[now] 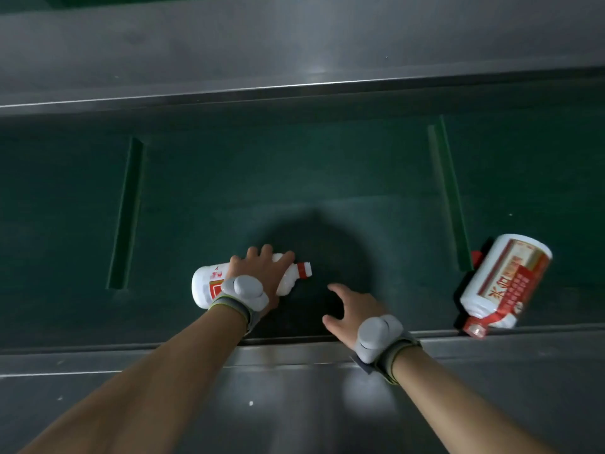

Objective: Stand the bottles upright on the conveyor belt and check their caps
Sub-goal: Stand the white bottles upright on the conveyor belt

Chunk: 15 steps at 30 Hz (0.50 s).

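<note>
A white bottle [206,285] with a red label and a red cap lies on its side on the dark green conveyor belt [294,178], cap pointing right. My left hand [262,271] lies over its middle and grips it. My right hand [350,311] hovers just right of that bottle, fingers spread, holding nothing. A second white bottle [504,281] with a red and gold label lies on its side at the right, its red cap [474,329] at the belt's near edge.
Two raised green cleats [126,214] [450,194] cross the belt left and right of my hands. Grey metal rails [294,358] [294,60] border the belt near and far. Both wrists wear grey bands.
</note>
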Tool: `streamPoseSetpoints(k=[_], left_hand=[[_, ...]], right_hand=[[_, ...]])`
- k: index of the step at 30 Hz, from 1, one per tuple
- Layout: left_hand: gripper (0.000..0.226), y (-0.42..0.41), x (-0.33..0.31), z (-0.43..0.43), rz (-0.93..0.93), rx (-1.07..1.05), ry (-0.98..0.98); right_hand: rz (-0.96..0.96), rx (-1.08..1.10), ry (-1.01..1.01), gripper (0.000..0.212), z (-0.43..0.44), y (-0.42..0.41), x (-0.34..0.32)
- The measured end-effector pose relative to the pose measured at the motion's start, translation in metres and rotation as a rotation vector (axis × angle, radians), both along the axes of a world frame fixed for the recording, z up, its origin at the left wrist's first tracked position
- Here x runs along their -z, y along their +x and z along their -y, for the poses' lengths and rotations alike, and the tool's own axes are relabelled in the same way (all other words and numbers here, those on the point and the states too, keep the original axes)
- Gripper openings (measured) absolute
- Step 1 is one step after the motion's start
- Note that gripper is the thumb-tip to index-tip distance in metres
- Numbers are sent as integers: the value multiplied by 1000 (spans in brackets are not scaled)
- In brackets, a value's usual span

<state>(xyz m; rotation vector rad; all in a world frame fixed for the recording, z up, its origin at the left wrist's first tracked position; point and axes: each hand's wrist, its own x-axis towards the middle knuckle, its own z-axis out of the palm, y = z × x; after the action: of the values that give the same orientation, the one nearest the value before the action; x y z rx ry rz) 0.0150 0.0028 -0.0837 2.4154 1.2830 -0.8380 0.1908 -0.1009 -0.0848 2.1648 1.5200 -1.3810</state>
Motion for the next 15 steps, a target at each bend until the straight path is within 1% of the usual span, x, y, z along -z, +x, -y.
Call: streamPoseSetpoints(k=[2,5,7,10,13,15], left_hand=[[77,11,2,8,16,39,11],[78,32,5,18,13,64,-13],[79,47,6,24,18,78,-25],[79,70,6,32,45,109,-20],[76,85,0,33,121,110,14],[75,89,-10,28,221,67,46]], right_hand=[[73,41,21,59,10,25,-7],[148,101,8,56,25,59,-17],[220,19,12,53,34,76,-23],[364,-218,18,46,46,98,-28],[459,-264,13,39,53,113,-31],[470,-274,23,38,53,118,-32]])
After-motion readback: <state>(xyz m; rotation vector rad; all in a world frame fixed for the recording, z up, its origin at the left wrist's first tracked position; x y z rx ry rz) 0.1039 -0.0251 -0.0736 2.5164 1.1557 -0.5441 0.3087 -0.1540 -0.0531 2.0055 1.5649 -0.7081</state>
